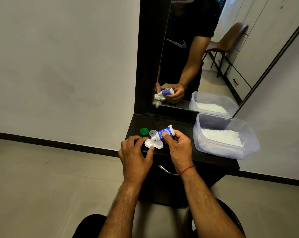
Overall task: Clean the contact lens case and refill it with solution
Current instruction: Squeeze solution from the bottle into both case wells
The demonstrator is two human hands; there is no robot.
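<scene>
While tipped nozzle-down over the case, sits gripped in right hand (178,146): small white plastic squeeze bottle with blue label (163,133), thumb pressed across label, remaining fingers curled round the far side, base pointing up and away from the palm. Nozzle tip right over the case well nearest left hand (135,152); cannot tell if touching. Liquid in wells: cannot tell. Left hand partly closed, pinching white plastic twin-well contact lens case (153,144): thumb tip on near rim, curled fingers at far rim of that same well. Second well just under right thumb, between both hands. Case flat on dark wooden dresser top (179,122), at its front edge. Just beyond left fingertips: round green plastic screw cap (144,131), open side up. Beside it, toward right hand: round clear plastic cap (153,133), partly hidden behind bottle neck. Both caps off the case, near it. Well out past right-hand knuckles, on the outer side: clear rectangular plastic tub (248,134) holding white soft wad (220,137), tissue or cloth, cannot tell which. Thin red thread (186,170) round right wrist. Beside that wrist, lower: curved metal drawer handle (165,170). Above both hands: dark-framed wall mirror (188,48), reflecting same bottle grip.
</scene>
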